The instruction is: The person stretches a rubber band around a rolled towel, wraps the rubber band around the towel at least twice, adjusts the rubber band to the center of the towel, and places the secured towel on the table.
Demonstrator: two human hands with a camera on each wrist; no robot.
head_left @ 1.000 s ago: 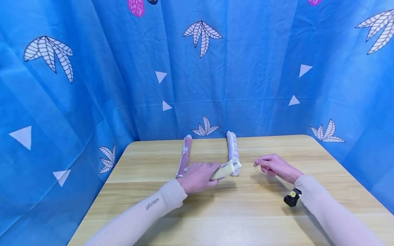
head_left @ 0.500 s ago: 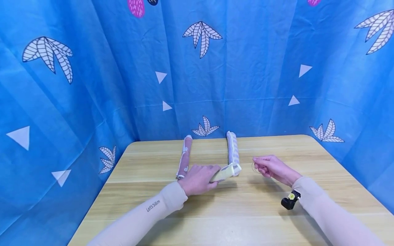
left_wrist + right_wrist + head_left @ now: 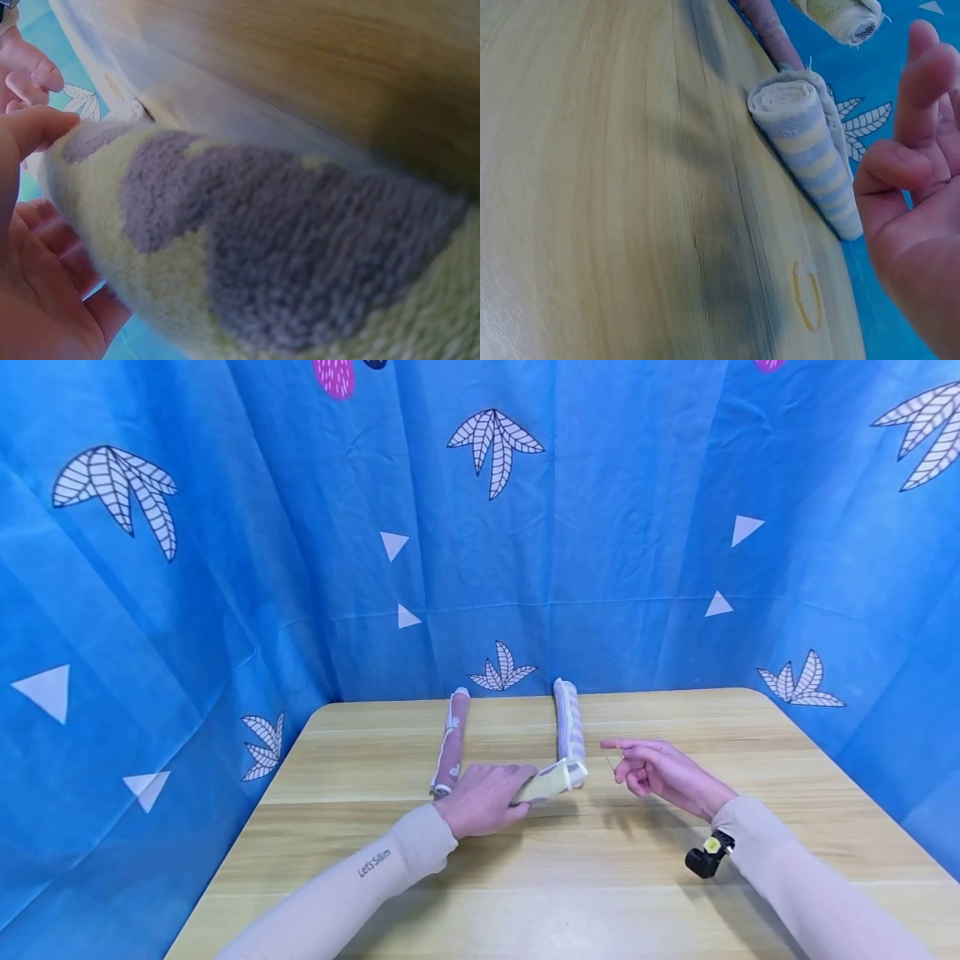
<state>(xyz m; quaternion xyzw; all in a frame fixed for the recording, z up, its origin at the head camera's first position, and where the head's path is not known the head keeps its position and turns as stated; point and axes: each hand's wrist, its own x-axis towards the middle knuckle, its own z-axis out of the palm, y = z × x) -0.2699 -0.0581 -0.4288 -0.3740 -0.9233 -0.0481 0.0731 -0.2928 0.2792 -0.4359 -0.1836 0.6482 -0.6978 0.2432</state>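
Note:
My left hand [image 3: 483, 797] grips a yellow-green rolled towel [image 3: 545, 783] with greyish purple patches, holding it above the table. In the left wrist view this rolled towel [image 3: 300, 232] fills most of the picture. My right hand [image 3: 663, 770] hovers to the right with its index finger extended and other fingers bent. No object shows between its fingers in the right wrist view. A thin yellow rubber band [image 3: 807, 296] appears apart from those fingers there; I cannot tell whether it lies on the table or is in the air.
A pink rolled towel [image 3: 452, 739] lies on the wooden table [image 3: 525, 902] left of centre. Farther right lies a lavender-and-white striped rolled towel [image 3: 567, 718], its near end partly behind the held one. Blue patterned curtain [image 3: 600, 527] hangs round the table's back and sides.
My right hand has shifted slightly left, and its pinched fingers have parted, the index finger stretching out. The left hand keeps hold of the rolled towel, almost still.

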